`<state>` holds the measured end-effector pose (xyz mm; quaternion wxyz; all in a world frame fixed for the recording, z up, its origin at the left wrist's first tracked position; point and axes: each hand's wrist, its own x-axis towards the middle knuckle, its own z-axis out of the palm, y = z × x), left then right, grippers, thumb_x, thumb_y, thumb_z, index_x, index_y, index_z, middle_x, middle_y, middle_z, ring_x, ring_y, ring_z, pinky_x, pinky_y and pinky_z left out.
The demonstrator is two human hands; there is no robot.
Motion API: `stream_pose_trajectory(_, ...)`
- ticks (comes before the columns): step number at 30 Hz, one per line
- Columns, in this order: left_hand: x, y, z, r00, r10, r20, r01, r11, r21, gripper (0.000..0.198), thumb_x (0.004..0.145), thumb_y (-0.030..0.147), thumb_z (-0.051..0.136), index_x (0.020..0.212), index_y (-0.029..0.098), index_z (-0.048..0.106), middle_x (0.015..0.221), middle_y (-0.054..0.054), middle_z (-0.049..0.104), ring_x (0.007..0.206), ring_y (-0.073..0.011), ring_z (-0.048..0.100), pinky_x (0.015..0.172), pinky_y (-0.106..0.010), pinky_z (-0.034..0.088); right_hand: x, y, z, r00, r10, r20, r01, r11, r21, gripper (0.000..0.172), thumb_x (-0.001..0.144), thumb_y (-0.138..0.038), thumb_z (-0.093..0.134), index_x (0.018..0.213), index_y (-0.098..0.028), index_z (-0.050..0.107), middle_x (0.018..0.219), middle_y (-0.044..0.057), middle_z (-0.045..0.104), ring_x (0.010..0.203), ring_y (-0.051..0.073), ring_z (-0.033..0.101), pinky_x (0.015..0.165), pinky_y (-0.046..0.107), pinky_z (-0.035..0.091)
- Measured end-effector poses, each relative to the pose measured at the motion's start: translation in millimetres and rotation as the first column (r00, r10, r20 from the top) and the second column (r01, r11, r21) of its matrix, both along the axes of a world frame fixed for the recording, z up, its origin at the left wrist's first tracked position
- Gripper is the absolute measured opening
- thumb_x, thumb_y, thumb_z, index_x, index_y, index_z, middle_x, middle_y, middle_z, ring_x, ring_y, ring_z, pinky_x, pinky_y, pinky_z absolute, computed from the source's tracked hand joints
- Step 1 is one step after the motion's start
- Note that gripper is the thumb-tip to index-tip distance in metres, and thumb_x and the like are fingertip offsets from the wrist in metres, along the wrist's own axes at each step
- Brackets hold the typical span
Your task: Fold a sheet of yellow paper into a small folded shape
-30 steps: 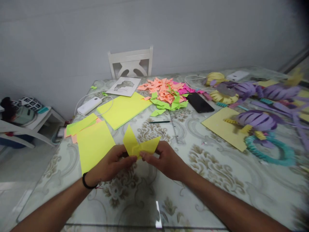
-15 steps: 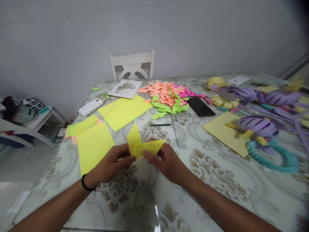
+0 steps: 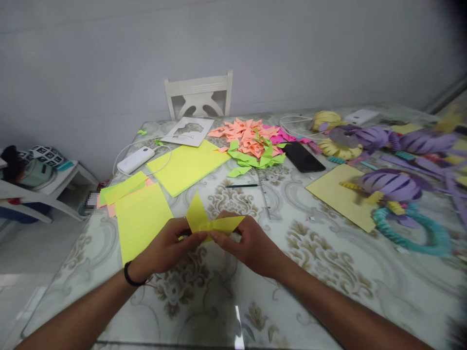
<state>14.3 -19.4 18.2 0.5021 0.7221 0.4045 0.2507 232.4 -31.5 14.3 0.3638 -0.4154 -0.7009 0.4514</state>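
Nearer to us than the pen (image 3: 241,185), we hold the folded yellow paper (image 3: 199,219) above the table (image 3: 310,301). Our left hand (image 3: 171,248) pinches its left side and our right hand (image 3: 250,245) its right; some fingers are hidden behind it. Left of the pen lie a loose yellow sheet (image 3: 142,223) and a yellow stack (image 3: 186,170), with a white cable (image 3: 170,154) looping across the stack. Beyond the pen is a heap of folded papers (image 3: 248,138); to its right lie a ruler (image 3: 265,200), just beside it, and a phone (image 3: 304,156). Well to the pen's right, a purple lantern (image 3: 392,184) hides part of a tan sheet (image 3: 341,197), near a turquoise ring (image 3: 412,233). We count one pen, one ruler, one phone and one turquoise ring; the heap overlaps too much to count.
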Motion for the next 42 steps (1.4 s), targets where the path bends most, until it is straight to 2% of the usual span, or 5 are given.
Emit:
stream_pose_trajectory(14,1,1,-3.2,0.992,0.11,-0.064,-0.107,0.993,0.045,0.033,0.095,0.045,0.062,0.099,0.014,0.073,0.084,-0.005,0.071,0.071,-0.016,0.058,0.064,-0.026,0.046,-1,2,-4.7,0.995,-0.077,-0.067,0.076,0.997,-0.019,0.01,0.091,-0.027,0.064,0.092,-0.018,0.066,0.085,0.002,0.064,0.074,0.015,0.057,0.063,0.025,0.044)
stream_pose_trajectory(20,1,0,-2.2,0.996,0.06,-0.064,-0.06,0.998,-0.006,0.038,0.096,0.049,0.057,0.09,0.014,0.071,0.076,-0.003,0.067,0.064,-0.0131,0.052,0.056,-0.022,0.041,0,2,-6.7,0.995,-0.086,-0.052,0.082,0.994,-0.067,0.011,0.091,-0.03,0.065,0.092,-0.019,0.064,0.076,-0.001,0.062,0.066,0.013,0.056,0.059,0.024,0.044)
stream_pose_trajectory(29,-2,-2,-2.8,1.0,0.004,-0.027,-0.006,0.997,-0.082,0.033,0.096,0.045,0.058,0.092,0.015,0.07,0.083,-0.003,0.07,0.069,-0.0142,0.056,0.061,-0.023,0.045,-2,0,-4.7,0.993,-0.098,-0.067,0.099,0.995,0.022,0.005,0.088,-0.022,0.069,0.086,-0.02,0.064,0.082,0.001,0.07,0.08,0.016,0.068,0.071,0.026,0.052)
stream_pose_trajectory(36,-2,-2,-5.7,0.998,0.018,-0.065,-0.024,0.995,-0.098,0.037,0.096,0.05,0.056,0.086,0.015,0.064,0.072,0.0,0.059,0.063,-0.0122,0.05,0.056,-0.022,0.041,-3,-2,-7.1,0.997,-0.038,-0.068,0.056,0.96,0.274,0.01,0.087,-0.014,0.067,0.08,-0.02,0.063,0.079,0.0,0.062,0.068,0.013,0.058,0.065,0.026,0.049)
stream_pose_trajectory(42,-2,-2,-8.2,0.999,0.03,-0.016,-0.032,0.996,-0.079,0.035,0.096,0.046,0.057,0.082,0.015,0.061,0.07,0.002,0.054,0.062,-0.0108,0.046,0.056,-0.021,0.037,-3,-4,-10.5,0.999,0.001,-0.054,0.024,0.888,0.459,0.011,0.091,-0.011,0.065,0.085,-0.02,0.065,0.087,0.004,0.064,0.077,0.014,0.062,0.068,0.026,0.052)
